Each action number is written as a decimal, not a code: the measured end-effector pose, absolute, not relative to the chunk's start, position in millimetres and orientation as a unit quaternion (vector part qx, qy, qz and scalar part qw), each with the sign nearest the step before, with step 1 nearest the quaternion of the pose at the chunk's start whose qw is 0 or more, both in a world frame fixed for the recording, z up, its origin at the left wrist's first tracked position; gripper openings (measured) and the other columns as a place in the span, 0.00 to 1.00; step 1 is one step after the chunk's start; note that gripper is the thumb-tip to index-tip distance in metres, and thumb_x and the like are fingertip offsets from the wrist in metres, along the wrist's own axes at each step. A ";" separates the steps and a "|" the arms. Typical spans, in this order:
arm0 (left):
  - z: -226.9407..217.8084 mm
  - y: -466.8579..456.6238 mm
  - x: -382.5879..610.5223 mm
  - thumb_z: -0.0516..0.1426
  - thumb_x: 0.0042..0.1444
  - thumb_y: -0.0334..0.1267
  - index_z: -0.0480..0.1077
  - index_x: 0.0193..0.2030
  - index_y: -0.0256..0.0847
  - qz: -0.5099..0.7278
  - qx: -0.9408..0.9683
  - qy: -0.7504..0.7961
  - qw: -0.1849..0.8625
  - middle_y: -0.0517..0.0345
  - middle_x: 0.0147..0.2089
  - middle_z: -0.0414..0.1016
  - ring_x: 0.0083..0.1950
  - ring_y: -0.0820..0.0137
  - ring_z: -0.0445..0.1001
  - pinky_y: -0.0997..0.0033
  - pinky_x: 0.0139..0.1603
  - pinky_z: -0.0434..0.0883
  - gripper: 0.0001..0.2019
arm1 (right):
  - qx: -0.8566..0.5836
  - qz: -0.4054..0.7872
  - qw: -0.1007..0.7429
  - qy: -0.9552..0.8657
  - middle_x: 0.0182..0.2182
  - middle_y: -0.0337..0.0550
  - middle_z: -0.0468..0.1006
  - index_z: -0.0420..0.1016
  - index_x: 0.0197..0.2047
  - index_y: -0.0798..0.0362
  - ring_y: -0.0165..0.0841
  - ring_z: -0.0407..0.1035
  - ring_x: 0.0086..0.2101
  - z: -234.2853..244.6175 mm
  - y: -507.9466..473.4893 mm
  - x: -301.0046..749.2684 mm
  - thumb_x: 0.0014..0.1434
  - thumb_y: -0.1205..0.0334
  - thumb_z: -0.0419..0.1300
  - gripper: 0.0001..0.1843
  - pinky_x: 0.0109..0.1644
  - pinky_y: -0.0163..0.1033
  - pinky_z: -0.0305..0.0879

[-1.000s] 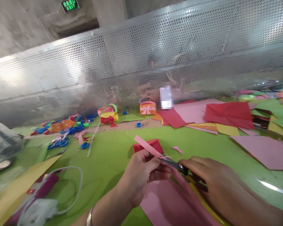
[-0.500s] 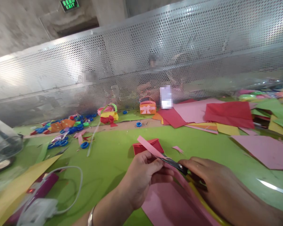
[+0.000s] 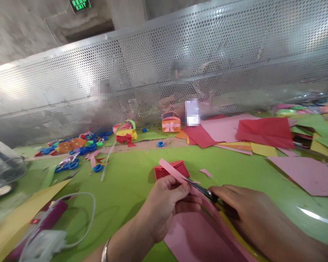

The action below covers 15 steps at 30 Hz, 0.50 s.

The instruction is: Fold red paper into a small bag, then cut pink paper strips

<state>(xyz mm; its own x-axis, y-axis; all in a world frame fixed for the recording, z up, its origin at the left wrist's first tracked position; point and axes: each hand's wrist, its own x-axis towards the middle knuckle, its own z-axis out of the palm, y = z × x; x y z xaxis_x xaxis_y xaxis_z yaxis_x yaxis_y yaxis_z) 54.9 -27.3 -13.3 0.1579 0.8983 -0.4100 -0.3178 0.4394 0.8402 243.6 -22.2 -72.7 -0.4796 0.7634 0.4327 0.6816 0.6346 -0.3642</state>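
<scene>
My left hand (image 3: 164,205) pinches a pink paper strip (image 3: 171,170) that is still joined to a pink sheet (image 3: 196,238) lying on the green table (image 3: 125,182). Closed round the yellow handles of a pair of scissors (image 3: 200,189), my right hand (image 3: 248,214) holds the blades along the strip's edge, pointing at my left thumb. A small folded red paper box (image 3: 171,169) sits just beyond the strip.
Loose red, pink, yellow and green sheets (image 3: 265,133) cover the right and back. Blue rings and scissors (image 3: 79,153) lie at the left, small paper gift boxes (image 3: 171,124) at the back. A glue gun with cable (image 3: 49,225) and a yellow sheet lie near left. A perforated metal screen (image 3: 164,72) closes the back.
The scissor blades have crept a little further along the pink strip, and the strip's free end has shifted slightly to the right. Both hands stay in place.
</scene>
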 end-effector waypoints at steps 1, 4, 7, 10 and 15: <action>-13.2 -27.3 54.9 0.54 0.59 0.22 0.73 0.25 0.29 0.436 0.301 0.480 0.699 0.49 0.23 0.78 0.23 0.75 0.75 0.78 0.28 0.75 0.13 | -0.421 0.075 0.284 -0.858 0.25 0.40 0.77 0.73 0.34 0.50 0.32 0.70 0.23 -72.4 -22.2 244.1 0.55 0.70 0.51 0.11 0.27 0.33 0.62; -12.8 -27.0 55.4 0.53 0.59 0.22 0.74 0.24 0.29 0.434 0.300 0.485 0.697 0.50 0.23 0.78 0.23 0.75 0.75 0.78 0.28 0.75 0.14 | -0.421 0.084 0.275 -0.860 0.23 0.40 0.76 0.72 0.33 0.50 0.31 0.69 0.23 -72.3 -22.2 245.2 0.57 0.69 0.51 0.10 0.26 0.33 0.61; -12.4 -26.8 55.8 0.53 0.59 0.22 0.74 0.24 0.29 0.427 0.302 0.493 0.696 0.50 0.23 0.78 0.22 0.76 0.75 0.79 0.27 0.75 0.15 | -0.427 0.084 0.266 -0.860 0.22 0.40 0.75 0.71 0.30 0.50 0.32 0.69 0.22 -72.9 -22.7 245.4 0.56 0.69 0.50 0.10 0.27 0.34 0.62; -12.1 -26.8 55.6 0.53 0.59 0.22 0.74 0.23 0.29 0.427 0.303 0.490 0.696 0.51 0.22 0.78 0.21 0.76 0.75 0.80 0.26 0.75 0.15 | -0.435 0.088 0.263 -0.857 0.22 0.40 0.76 0.71 0.30 0.50 0.32 0.69 0.22 -72.8 -23.5 244.6 0.56 0.70 0.50 0.10 0.27 0.34 0.62; -13.7 -27.1 54.4 0.54 0.59 0.23 0.74 0.23 0.30 0.416 0.309 0.490 0.701 0.51 0.22 0.77 0.21 0.76 0.75 0.80 0.26 0.75 0.14 | -0.446 0.097 0.275 -0.846 0.22 0.39 0.76 0.73 0.30 0.49 0.31 0.68 0.20 -72.8 -24.7 242.6 0.55 0.69 0.51 0.10 0.26 0.34 0.63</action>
<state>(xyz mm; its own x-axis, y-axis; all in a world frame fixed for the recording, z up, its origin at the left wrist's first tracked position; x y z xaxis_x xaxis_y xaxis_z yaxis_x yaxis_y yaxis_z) 54.4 -27.1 -13.7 0.1737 0.8855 -0.4310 -0.2804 0.4640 0.8403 242.6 -24.7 -72.8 -0.4501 0.8088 0.3786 0.7016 0.5826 -0.4104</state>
